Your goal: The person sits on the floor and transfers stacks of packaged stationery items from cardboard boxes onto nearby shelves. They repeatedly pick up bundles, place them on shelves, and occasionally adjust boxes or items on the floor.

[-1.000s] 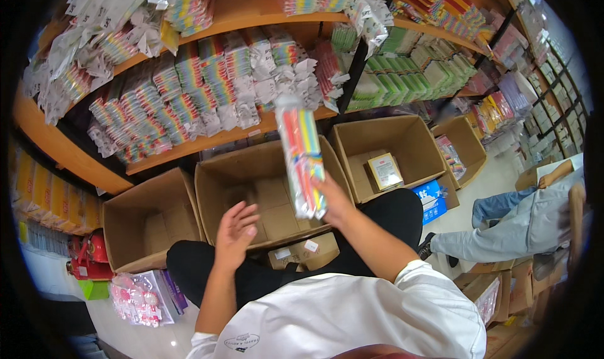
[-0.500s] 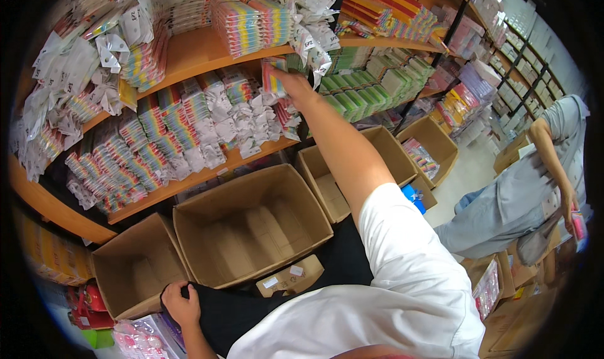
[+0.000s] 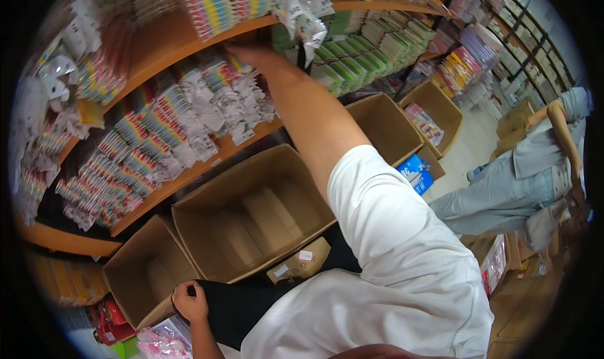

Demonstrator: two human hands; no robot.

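My right hand (image 3: 250,56) reaches forward into the lower shelf level, just under the upper board. Its fingers are blurred and partly hidden among the stacked packets. Brightly striped packets (image 3: 217,76) in clear and white wrapping lie right beside it, and whether it still grips one is not visible. My left hand (image 3: 190,301) rests on my black-clad knee at the lower left, fingers curled, nothing visible in them. Close by is the corner of a small open cardboard box (image 3: 148,283). A larger open cardboard box (image 3: 251,227) stands between me and the shelf.
Striped packets (image 3: 229,7) fill the upper shelf; green packs (image 3: 352,60) are stacked to the right. More cardboard boxes (image 3: 387,123) stand below, near a blue package (image 3: 415,170). Another person (image 3: 516,176) stands at the right. A red object (image 3: 113,312) sits at the lower left.
My right hand has moved left and deeper into the lower shelf; the striped packet it held is no longer clearly visible. My left hand stays on the knee. The view has shifted slightly.
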